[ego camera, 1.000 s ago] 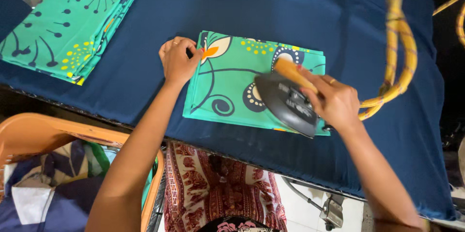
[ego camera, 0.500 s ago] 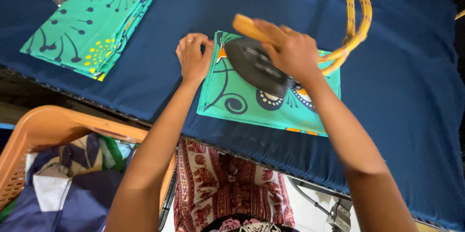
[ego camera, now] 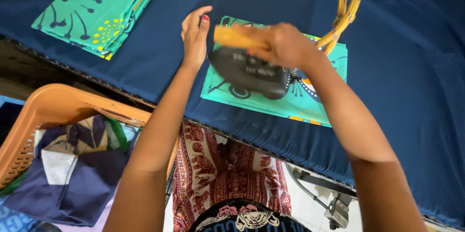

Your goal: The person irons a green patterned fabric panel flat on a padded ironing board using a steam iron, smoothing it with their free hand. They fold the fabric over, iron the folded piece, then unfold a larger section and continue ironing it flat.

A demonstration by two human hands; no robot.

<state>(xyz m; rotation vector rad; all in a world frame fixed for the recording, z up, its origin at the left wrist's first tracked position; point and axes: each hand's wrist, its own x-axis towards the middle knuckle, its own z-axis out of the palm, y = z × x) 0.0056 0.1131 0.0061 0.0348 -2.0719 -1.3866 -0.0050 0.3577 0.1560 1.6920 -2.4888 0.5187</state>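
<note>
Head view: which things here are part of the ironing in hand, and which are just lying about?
In hand:
iron, gripped by right hand
green patterned cloth under it
left hand at the cloth's edge
yellow cord

Lying about:
folded green cloth
orange basket of clothes

Iron (ego camera: 252, 72): dark matt body, smooth tan handle. Folded cloth (ego camera: 310, 98): green printed cotton, matt. Tabletop (ego camera: 407, 67): covered in navy matt fabric. Basket (ego camera: 53, 111): orange plastic.

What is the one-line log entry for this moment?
right hand: grips dark iron with yellow handle | left hand: beside folded green patterned cloth
</note>
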